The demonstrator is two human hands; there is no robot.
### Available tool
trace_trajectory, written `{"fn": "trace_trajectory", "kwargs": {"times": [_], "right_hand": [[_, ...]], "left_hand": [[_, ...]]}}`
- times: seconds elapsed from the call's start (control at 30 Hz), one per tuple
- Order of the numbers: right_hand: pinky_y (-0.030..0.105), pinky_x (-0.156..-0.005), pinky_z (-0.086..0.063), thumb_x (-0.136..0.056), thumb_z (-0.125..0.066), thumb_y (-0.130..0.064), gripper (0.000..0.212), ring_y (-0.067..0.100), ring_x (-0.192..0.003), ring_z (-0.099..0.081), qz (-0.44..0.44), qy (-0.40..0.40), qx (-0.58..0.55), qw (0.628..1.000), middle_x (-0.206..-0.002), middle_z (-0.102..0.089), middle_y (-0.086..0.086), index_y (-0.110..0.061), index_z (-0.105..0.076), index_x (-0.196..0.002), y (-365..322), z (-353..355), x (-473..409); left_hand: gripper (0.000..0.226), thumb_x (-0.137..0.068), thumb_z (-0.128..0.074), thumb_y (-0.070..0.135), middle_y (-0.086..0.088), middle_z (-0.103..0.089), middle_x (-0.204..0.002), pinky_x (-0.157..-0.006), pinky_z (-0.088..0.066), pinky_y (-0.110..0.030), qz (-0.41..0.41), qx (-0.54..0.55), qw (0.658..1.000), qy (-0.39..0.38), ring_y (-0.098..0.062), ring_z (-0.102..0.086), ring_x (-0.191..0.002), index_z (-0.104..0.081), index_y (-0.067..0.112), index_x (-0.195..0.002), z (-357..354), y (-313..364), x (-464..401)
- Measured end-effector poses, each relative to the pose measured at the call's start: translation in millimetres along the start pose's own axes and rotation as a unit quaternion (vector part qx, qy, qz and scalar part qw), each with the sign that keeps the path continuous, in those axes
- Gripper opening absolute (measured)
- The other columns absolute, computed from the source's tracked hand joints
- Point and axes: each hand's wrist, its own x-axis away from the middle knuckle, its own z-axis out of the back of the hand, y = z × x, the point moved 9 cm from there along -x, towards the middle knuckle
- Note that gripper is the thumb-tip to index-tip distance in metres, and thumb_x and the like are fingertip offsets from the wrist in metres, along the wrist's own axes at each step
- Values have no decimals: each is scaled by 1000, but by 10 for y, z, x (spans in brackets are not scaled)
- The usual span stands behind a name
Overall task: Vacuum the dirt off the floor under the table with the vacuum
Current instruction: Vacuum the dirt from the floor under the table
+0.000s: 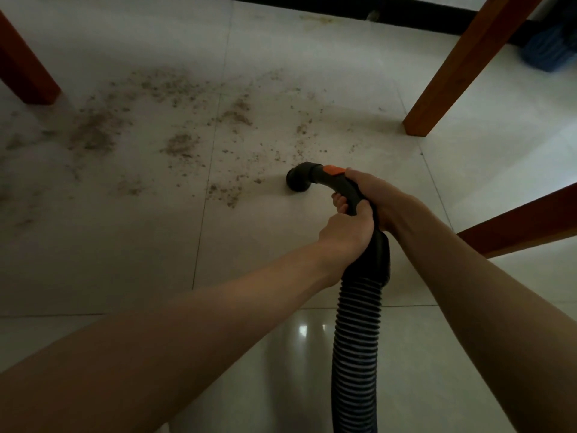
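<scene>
At far left a wooden leg (29,67) stands on the tiled floor (131,245), and brown dirt (93,132) spreads from it in loose patches across the tiles toward the middle. It looks dry and crumbly, light enough to lift under suction, though the thickest patches likely need slow passes.

The nozzle (298,181) sits mouth-down on the floor just right of the nearest crumbs. Behind it the curved handle (346,189), with its orange slider (334,169), is rigid plastic and the natural place to hold.

The left hand (346,234) has its grip wrapped round the lower handle, just above the ribbed hose (356,339). That hose is soft and springy, so it will probably drag and twist; steering belongs at the stiff handle, not the hose.

The right hand (377,195) curls over the upper handle, fingers closed round it. Further right stand two more legs (462,67).
</scene>
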Motion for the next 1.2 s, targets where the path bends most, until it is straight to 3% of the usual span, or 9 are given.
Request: {"fn": "trace_trajectory", "kwargs": {"times": [0.17, 0.33, 0.63, 0.97, 1.2], "right_hand": [[18, -35, -42, -91, -60, -40, 38, 12, -34, -46, 21, -14, 1, 1000, -54, -50, 5, -4, -52, -98, -60, -59, -47], [19, -36, -43, -90, -62, -38, 41, 12, -34, -47, 20, 8, -1, 1000, -54, -50, 6, -2, -53, -105, -70, -37, -117], [19, -37, -42, -89, -63, -37, 41, 13, -34, -47, 40, 22, -28, 999, -48, -51, 5, -3, -54, -109, -141, -9, -261], [19, -38, -43, -89, -63, -37, 46, 11, -37, -48, 40, 46, -66, 996, -60, -50, 6, -3, -52, -120, -140, 271, -173], [17, -37, -42, -90, -61, -38, 50, 11, -34, -47, 52, 73, -104, 991, -61, -50, 6, -3, -49, -123, -136, 569, -95]], "left_hand": [[58, -96, -30, 52, -10, -61, -112, -83, -50, -30, -9, -28, 999, 17, -24, -61, -98, -48, 7, -128, 66, 10, -53], [57, -96, -31, 53, -9, -62, -107, -76, -49, -28, 2, -20, 1000, 17, -23, -62, -94, -51, 8, -125, 114, 18, -117], [57, -94, -34, 55, -10, -63, -106, -86, -52, -34, -3, -38, 999, 24, -25, -63, -94, -52, 8, -122, 179, 49, -291], [54, -95, -34, 54, -5, -59, -87, -58, -47, -24, -8, -56, 998, -8, -17, -59, -72, -53, 8, -116, -49, 99, -295], [53, -94, -36, 55, -7, -61, -93, -64, -50, -26, -19, -68, 997, -34, -21, -61, -77, -53, 8, -111, -297, 135, -329]]}}
